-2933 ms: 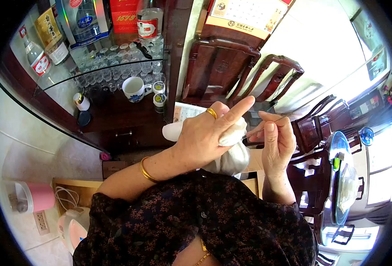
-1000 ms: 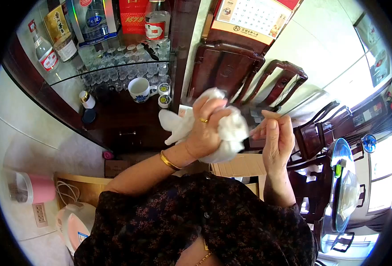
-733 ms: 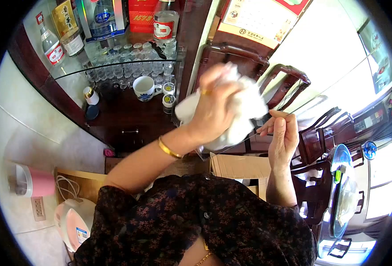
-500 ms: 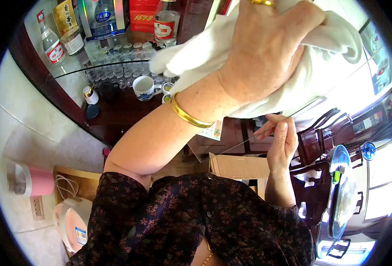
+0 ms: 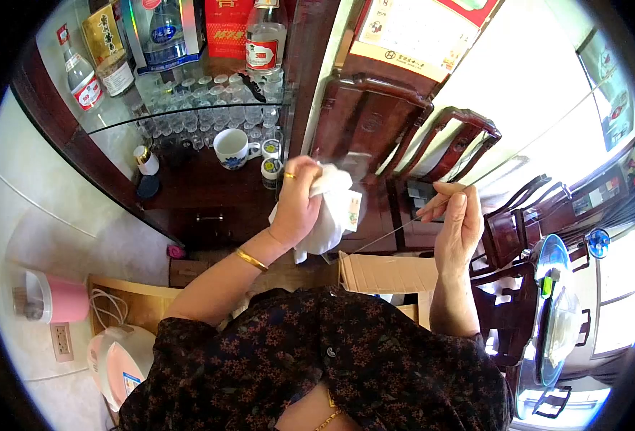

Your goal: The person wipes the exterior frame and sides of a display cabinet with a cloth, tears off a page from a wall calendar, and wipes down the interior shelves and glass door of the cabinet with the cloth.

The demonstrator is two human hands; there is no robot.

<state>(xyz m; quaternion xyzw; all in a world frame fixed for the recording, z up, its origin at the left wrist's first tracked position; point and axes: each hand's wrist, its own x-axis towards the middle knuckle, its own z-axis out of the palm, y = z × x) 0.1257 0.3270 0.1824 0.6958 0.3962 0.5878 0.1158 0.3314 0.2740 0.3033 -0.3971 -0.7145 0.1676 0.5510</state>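
My left hand [image 5: 294,212], with a gold ring and a gold bangle [image 5: 251,260], is closed on a bunched white cloth [image 5: 324,226]. The cloth is at the lower left part of a clear glass pane [image 5: 396,231]; whether it touches the glass I cannot tell. My right hand [image 5: 458,224] pinches the edge of this pane between thumb and fingers. Most of the pane is see-through, so its full outline is hard to make out. Left of the cloth, inside a dark wooden cabinet, stands a white mug [image 5: 232,149] with a blue flower.
A glass shelf [image 5: 188,108] in the cabinet has many small glasses and bottles [image 5: 265,43] about it. An open cardboard box [image 5: 389,273] sits below my hands. Dark wooden chairs [image 5: 461,144] stand beyond the pane. A pink-lidded appliance [image 5: 120,366] is at lower left.
My left hand has come down and to the left with the white cloth, from high in front of the pane. My right hand stays in nearly the same place on the glass edge.
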